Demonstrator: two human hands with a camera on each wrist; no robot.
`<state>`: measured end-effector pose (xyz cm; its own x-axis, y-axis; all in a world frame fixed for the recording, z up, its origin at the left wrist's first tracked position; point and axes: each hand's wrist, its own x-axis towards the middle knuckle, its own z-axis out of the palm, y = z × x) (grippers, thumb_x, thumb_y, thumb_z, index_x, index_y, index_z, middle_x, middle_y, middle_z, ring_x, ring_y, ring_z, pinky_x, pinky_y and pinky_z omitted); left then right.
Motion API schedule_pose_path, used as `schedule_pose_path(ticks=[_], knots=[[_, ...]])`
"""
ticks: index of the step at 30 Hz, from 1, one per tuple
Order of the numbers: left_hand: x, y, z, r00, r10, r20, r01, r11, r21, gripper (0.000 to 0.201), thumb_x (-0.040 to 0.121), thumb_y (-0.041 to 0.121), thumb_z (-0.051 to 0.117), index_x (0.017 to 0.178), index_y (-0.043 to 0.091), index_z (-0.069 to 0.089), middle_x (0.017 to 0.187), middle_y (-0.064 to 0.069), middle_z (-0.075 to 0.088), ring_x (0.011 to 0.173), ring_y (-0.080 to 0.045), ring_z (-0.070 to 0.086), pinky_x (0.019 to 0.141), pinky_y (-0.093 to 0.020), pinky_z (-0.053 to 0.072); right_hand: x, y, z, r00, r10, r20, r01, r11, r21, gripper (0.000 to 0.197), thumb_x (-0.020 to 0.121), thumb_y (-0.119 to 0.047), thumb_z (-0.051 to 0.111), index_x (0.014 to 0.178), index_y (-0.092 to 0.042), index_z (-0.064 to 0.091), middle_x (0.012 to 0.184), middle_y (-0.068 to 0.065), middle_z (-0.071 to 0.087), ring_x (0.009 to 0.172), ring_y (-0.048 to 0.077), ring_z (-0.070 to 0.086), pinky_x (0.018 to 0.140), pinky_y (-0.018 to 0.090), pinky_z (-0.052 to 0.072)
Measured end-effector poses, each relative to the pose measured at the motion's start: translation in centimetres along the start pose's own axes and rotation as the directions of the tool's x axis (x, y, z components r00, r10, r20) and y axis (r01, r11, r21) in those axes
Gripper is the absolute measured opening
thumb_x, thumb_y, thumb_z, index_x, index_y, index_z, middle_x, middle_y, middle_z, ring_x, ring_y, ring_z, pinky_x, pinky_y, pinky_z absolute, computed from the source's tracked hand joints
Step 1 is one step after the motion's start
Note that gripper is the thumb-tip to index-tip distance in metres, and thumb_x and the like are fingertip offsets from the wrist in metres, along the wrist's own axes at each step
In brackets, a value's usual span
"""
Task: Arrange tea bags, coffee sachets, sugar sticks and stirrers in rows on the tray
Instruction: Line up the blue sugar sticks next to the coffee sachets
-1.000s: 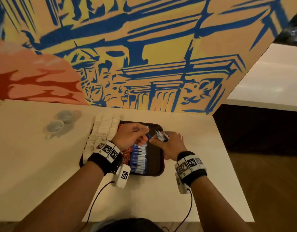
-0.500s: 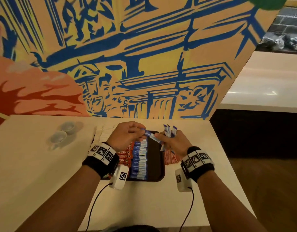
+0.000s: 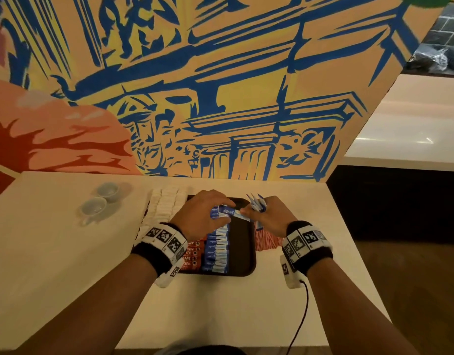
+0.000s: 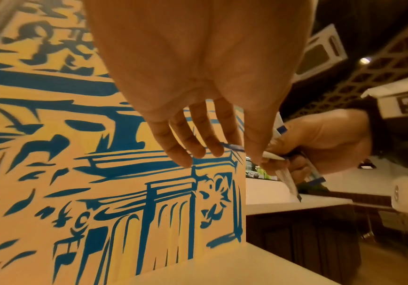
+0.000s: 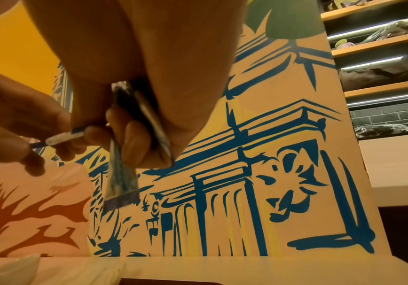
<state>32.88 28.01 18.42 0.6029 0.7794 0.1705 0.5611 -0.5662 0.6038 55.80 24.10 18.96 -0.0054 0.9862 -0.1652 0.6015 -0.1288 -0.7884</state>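
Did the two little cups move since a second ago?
Cannot tell. The cups sit lower in the head view now, but the table edge and mural shifted too, so the camera moved; they keep their spot beside the tray.

Two small cups (image 3: 102, 201) sit touching on the table (image 3: 54, 265), seemingly empty.

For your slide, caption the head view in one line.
Both hands pass one blue sugar stick over the tray; right hand holds spares.
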Motion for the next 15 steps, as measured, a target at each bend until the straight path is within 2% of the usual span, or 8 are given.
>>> schedule_pose_path(ticks=[2, 4, 5, 7, 9, 11, 13, 15], knots=[[0.5, -0.2, 0.1, 0.999, 0.042, 0.016, -0.043, 0.992, 0.118, 0.032, 0.092, 0.035, 0.070, 0.124, 0.033, 0.066, 0.119, 0.012, 0.062, 0.109, -0.007, 0.048, 0.096, -0.025, 0.038, 0.4, 0.1, 0.5, 0.999, 0.027, 0.018, -0.027, 1.000, 0.005, 0.048, 0.087, -0.057, 0.068, 0.095, -0.010, 0.076, 0.070, 0.011, 0.065, 0.058, 0.013, 0.054, 0.059, 0.028, 0.042], [0.8, -0.7, 0.0, 0.999, 0.035, 0.026, -0.039, 0.986, 0.159, 0.030, 0.095, 0.037, 0.066, 0.125, 0.032, 0.067, 0.117, 0.010, 0.064, 0.110, -0.011, 0.051, 0.095, -0.026, 0.039, 0.9, 0.4, 1.0, 0.999, 0.053, 0.010, -0.053, 0.998, 0.022, 0.062, 0.080, -0.068, 0.067, 0.094, -0.008, 0.075, 0.070, 0.012, 0.064, 0.058, 0.015, 0.054, 0.058, 0.030, 0.042], [1.0, -0.9, -0.1, 0.999, 0.031, 0.041, -0.038, 0.986, 0.160, 0.031, 0.095, 0.038, 0.065, 0.125, 0.031, 0.067, 0.118, 0.008, 0.065, 0.110, -0.012, 0.052, 0.095, -0.028, 0.040, 1.1, 0.6, 1.3, 0.998, 0.070, 0.003, -0.070, 0.997, 0.033, 0.064, 0.080, -0.068, 0.067, 0.089, -0.005, 0.072, 0.066, 0.011, 0.061, 0.057, 0.016, 0.052, 0.057, 0.030, 0.041], [1.3, -1.6, -0.2, 0.997, 0.013, 0.078, -0.024, 0.989, 0.143, 0.032, 0.095, 0.039, 0.066, 0.125, 0.029, 0.069, 0.120, 0.005, 0.067, 0.111, -0.014, 0.056, 0.095, -0.028, 0.041, 1.6, 0.9, 1.7, 0.994, 0.109, 0.001, -0.109, 0.993, 0.048, 0.052, 0.089, -0.056, 0.067, 0.077, -0.005, 0.067, 0.060, 0.004, 0.057, 0.054, 0.013, 0.050, 0.055, 0.025, 0.038], [1.3, -2.4, -0.1, 0.995, -0.043, 0.085, 0.035, 0.996, 0.087, 0.033, 0.093, 0.036, 0.070, 0.125, 0.027, 0.070, 0.120, 0.004, 0.068, 0.109, -0.013, 0.059, 0.094, -0.024, 0.041, 2.0, 1.1, 1.9, 0.986, 0.164, -0.019, -0.162, 0.984, 0.079, 0.042, 0.094, -0.048, 0.064, 0.075, -0.012, 0.067, 0.063, -0.003, 0.061, 0.056, 0.008, 0.055, 0.056, 0.020, 0.040], [1.3, -3.9, 0.4, 0.988, -0.141, 0.057, 0.142, 0.990, -0.026, 0.034, 0.090, 0.032, 0.074, 0.123, 0.028, 0.071, 0.119, 0.005, 0.069, 0.106, -0.009, 0.061, 0.095, -0.026, 0.047, 2.7, 2.0, 2.3, 0.975, 0.219, -0.032, -0.211, 0.964, 0.160, 0.029, 0.099, -0.038, 0.063, 0.084, -0.014, 0.070, 0.077, 0.000, 0.067, 0.072, 0.013, 0.062, 0.067, 0.024, 0.044], [1.3, -6.0, 1.5, 0.970, -0.241, 0.035, 0.243, 0.966, -0.086, 0.031, 0.088, 0.032, 0.076, 0.119, 0.028, 0.071, 0.115, 0.007, 0.071, 0.102, -0.007, 0.063, 0.094, -0.031, 0.051, 3.4, 2.8, 2.7, 0.959, 0.285, 0.006, -0.279, 0.933, 0.228, 0.013, 0.099, -0.015, 0.060, 0.100, -0.012, 0.073, 0.096, 0.002, 0.067, 0.094, 0.019, 0.062, 0.083, 0.029, 0.046], [1.3, -8.2, 3.1, 0.940, -0.340, 0.024, 0.341, 0.937, -0.078, 0.025, 0.088, 0.032, 0.075, 0.113, 0.028, 0.072, 0.111, 0.008, 0.072, 0.100, -0.008, 0.064, 0.092, -0.033, 0.053, 3.8, 3.8, 3.4, 0.933, 0.356, 0.047, -0.356, 0.900, 0.250, 0.022, 0.093, -0.003, 0.058, 0.104, -0.015, 0.074, 0.107, 0.003, 0.066, 0.106, 0.023, 0.059, 0.098, 0.037, 0.047]])
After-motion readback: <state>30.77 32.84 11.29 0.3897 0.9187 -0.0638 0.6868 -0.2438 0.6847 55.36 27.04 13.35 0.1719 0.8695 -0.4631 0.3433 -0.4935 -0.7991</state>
